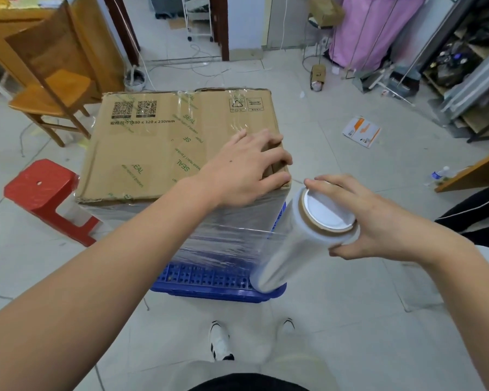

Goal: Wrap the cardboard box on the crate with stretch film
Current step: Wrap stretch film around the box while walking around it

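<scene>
You're pressing your left hand (247, 167), fingers spread flat, on the near right corner of the box (164, 142), which is sitting on the blue crate (209, 280). Your right hand (356, 218) is gripping the top end of the roll (299, 244), just beside that corner. The film (223, 238) is looking thin, clingy and easily torn, so you're best holding the stiff core ends; the box seems light enough to shift.

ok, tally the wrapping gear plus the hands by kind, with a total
cardboard box: 1
blue crate: 1
stretch film roll: 1
hands: 2, left hand resting on the box, right hand gripping the roll
Total: 5
</scene>
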The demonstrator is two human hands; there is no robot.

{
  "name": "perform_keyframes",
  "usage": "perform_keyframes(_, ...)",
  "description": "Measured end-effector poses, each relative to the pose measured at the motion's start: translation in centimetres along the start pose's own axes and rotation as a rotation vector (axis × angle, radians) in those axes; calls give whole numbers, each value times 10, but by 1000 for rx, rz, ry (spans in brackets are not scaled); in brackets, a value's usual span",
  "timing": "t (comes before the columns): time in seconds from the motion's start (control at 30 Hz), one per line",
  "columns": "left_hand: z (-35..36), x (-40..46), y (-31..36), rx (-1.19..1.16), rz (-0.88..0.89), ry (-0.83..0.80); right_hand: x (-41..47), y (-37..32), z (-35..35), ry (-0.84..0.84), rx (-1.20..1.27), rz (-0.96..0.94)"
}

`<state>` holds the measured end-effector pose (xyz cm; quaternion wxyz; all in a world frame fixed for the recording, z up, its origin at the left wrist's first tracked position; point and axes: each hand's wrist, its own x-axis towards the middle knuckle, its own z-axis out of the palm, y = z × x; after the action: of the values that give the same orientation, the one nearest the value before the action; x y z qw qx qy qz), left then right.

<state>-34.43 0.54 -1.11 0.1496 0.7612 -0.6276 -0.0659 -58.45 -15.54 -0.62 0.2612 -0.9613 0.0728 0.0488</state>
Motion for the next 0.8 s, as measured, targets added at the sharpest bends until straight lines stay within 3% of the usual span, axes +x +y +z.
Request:
perform_keyframes(0.17,3,8,12,43,-110,53,14,23,4,-29,18,-143)
perform_keyframes(0.3,13,16,29,45,-208,160,22,41,5,-48,210,-280)
perform_keyframes(0.43,14,17,43,13,-317,211,34,56,3,-36,388,-330)
perform_keyframes(0.6,16,13,58,52,-574,187,38,66,6,-80,511,-319)
perform_keyframes(0.8,11,11,57,49,-599,146,27,65,15,115,536,-278)
